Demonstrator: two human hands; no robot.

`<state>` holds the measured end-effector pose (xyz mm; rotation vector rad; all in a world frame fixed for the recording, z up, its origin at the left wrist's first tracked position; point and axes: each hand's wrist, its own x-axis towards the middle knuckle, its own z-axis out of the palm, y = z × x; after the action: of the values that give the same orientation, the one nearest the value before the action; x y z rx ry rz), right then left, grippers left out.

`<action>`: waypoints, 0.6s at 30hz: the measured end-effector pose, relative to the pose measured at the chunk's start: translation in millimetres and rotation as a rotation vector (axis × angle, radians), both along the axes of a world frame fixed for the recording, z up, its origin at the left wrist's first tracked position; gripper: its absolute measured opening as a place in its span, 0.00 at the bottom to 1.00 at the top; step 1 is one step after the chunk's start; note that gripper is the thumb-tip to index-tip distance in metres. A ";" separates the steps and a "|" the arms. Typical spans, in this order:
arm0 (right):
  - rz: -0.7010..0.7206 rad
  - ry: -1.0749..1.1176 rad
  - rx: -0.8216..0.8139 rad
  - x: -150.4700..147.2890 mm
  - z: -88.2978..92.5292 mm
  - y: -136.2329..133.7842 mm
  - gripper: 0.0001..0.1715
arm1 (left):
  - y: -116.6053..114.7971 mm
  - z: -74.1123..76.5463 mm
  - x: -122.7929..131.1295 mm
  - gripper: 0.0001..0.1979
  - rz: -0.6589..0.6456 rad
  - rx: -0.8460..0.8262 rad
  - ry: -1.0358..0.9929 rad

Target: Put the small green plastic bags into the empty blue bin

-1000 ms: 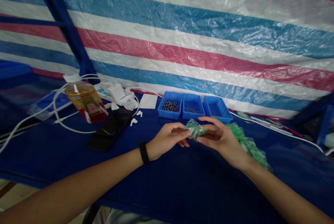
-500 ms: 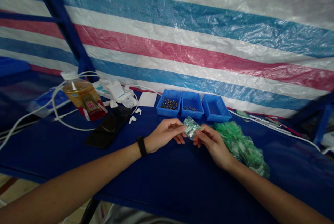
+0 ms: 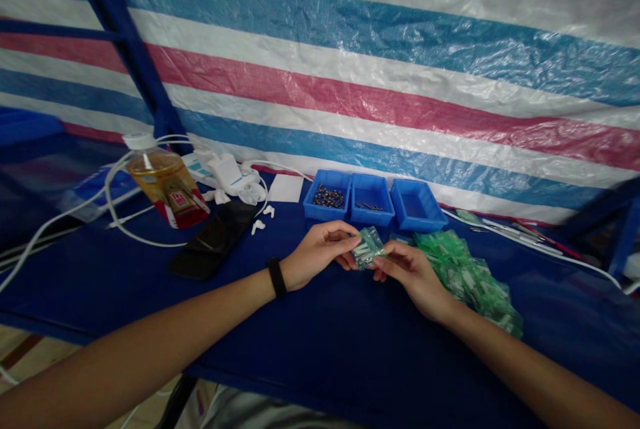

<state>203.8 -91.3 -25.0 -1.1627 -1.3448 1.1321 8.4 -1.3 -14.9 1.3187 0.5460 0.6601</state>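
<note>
Both hands (image 3: pixel 367 262) on small green packet (image 3: pixel 367 247)

The worktop (image 3: pixel 320 355), draped in dark blue cloth, filled the lower half of the frame. Three blue bins (image 3: pixel 370 201) sat side by side at upper centre, the leftmost holding small dark parts. A pile of green packets (image 3: pixel 470 279) lay right of centre. Towards the left were a black phone (image 3: pixel 213 241), a bottle (image 3: pixel 167 183) of amber liquid, white cables (image 3: pixel 113 219), white earbuds (image 3: pixel 257 226) and a white card (image 3: pixel 286 187).
</note>
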 end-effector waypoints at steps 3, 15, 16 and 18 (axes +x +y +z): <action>0.010 0.041 -0.003 0.8 -1.7 0.1 0.13 | -0.5 0.3 -0.6 0.19 -0.013 0.019 0.008; -0.016 -0.021 0.029 1.3 -2.0 1.5 0.16 | -3.3 3.5 -1.4 0.19 -0.044 0.042 0.041; -0.014 -0.055 0.035 0.4 -0.7 1.1 0.17 | -3.7 3.0 -1.1 0.20 -0.043 0.048 0.045; 0.000 -0.116 0.036 -1.6 2.2 0.1 0.19 | -4.3 1.2 -0.3 0.20 -0.034 0.068 0.053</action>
<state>202.2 -91.2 -22.8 -1.2172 -1.4477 1.0502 8.1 -5.6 -13.7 1.4094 0.5467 0.6214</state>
